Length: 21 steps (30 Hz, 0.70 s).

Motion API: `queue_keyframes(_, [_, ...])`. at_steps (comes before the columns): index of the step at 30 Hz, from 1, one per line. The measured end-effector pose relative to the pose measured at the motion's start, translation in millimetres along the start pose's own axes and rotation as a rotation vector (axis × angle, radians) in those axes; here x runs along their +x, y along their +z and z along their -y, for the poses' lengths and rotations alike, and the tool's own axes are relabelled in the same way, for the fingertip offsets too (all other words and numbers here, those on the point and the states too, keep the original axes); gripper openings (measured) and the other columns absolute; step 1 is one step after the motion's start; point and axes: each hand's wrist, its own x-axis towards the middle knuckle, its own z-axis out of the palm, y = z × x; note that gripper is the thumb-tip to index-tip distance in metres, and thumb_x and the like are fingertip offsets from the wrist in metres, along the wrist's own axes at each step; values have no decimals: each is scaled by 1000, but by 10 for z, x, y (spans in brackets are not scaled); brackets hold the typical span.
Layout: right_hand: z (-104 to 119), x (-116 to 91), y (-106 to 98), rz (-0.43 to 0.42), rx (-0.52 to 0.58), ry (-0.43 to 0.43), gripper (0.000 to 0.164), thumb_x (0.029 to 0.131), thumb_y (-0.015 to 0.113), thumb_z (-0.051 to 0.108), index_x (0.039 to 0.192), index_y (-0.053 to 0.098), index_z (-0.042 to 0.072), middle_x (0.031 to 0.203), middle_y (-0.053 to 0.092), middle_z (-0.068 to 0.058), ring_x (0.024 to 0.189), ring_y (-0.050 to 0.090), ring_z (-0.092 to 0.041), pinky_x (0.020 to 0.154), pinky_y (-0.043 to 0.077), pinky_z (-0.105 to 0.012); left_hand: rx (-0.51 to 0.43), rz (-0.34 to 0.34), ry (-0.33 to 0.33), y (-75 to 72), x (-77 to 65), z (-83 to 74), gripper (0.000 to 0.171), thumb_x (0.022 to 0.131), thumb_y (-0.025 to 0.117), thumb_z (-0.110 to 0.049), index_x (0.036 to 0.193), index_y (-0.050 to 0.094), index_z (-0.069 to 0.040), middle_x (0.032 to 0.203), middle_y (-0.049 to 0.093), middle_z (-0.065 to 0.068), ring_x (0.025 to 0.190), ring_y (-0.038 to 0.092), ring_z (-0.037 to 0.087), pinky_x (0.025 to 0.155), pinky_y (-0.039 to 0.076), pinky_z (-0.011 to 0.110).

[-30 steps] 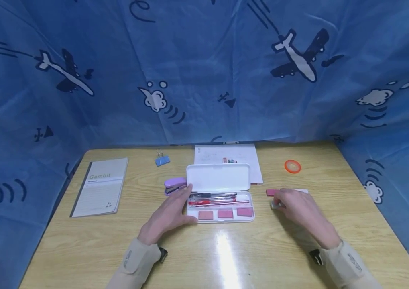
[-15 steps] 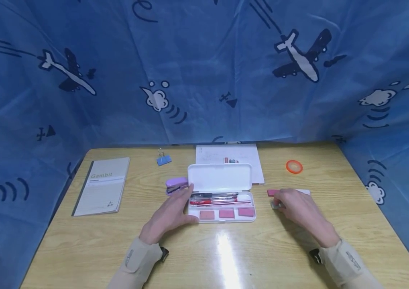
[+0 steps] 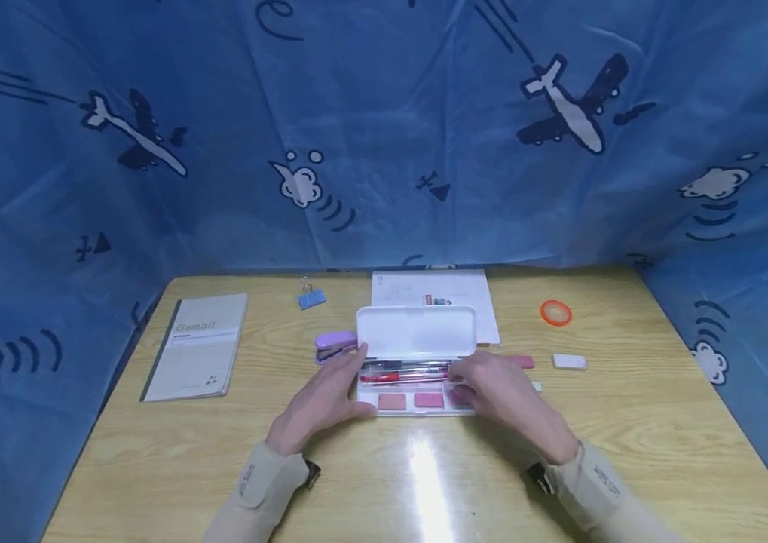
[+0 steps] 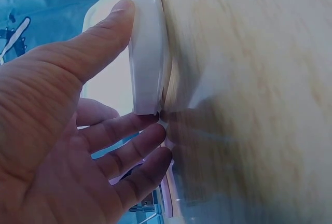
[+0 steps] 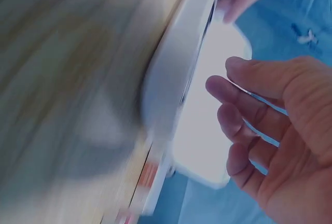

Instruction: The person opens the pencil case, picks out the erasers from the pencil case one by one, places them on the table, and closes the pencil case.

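Observation:
An opened white pencil case [image 3: 417,332] stands in the middle of the desk, its lid leaning back. Inside lie several pens [image 3: 404,375] and pink erasers [image 3: 428,400] in small compartments. My left hand [image 3: 322,396] grips the case's left end; in the left wrist view its thumb [image 4: 111,29] lies on the front side and the fingers bend round the end. Over the case's right end is my right hand [image 3: 502,392], covering part of the rightmost eraser. In the right wrist view its fingers [image 5: 249,110] are loosely bent with nothing between them.
Right of the case lie a pink eraser [image 3: 522,362], a white eraser [image 3: 569,362] and an orange ring [image 3: 555,313]. A purple stapler [image 3: 335,343], a blue binder clip [image 3: 312,299], paper [image 3: 404,285] and a notebook [image 3: 197,347] are also on the desk [image 3: 153,467].
My right hand has moved left from the small items on the desk to the case's right end, uncovering the white eraser. The left hand stays at the case.

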Motion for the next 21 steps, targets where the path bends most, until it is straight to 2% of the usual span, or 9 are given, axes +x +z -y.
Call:
queue_keyframes(5, [289, 203, 108, 51, 22, -56, 6, 85, 81, 19, 85, 75, 20, 73, 69, 10, 65, 58, -7, 58, 48, -21, -10, -4, 26, 3, 15, 4, 111, 79, 85, -43, 162, 19, -10, 168, 27, 15, 154, 29, 32, 127, 27, 48])
queue_keyframes(10, [493, 319, 200, 75, 27, -108, 11, 89, 76, 16, 79, 73, 21, 64, 62, 11, 58, 50, -5, 53, 42, -19, -4, -22, 58, 3, 13, 6, 111, 78, 86, -42, 161, 21, -7, 166, 30, 17, 152, 33, 33, 127, 29, 47])
queue_keyframes(16, [661, 384, 272, 129, 39, -59, 9, 89, 74, 11, 85, 78, 17, 69, 70, 7, 57, 55, -7, 50, 43, -17, 9, -27, 78, -3, 10, 8, 112, 78, 87, -42, 161, 21, -6, 165, 32, 19, 152, 34, 33, 126, 30, 46])
queue_keyframes(21, [749, 430, 338, 124, -21, -58, 14, 86, 73, 6, 79, 77, 18, 64, 65, 8, 56, 49, -7, 49, 37, -17, 20, -31, 78, -11, -2, 15, 113, 77, 86, -43, 161, 20, -6, 165, 31, 19, 152, 34, 33, 127, 29, 46])
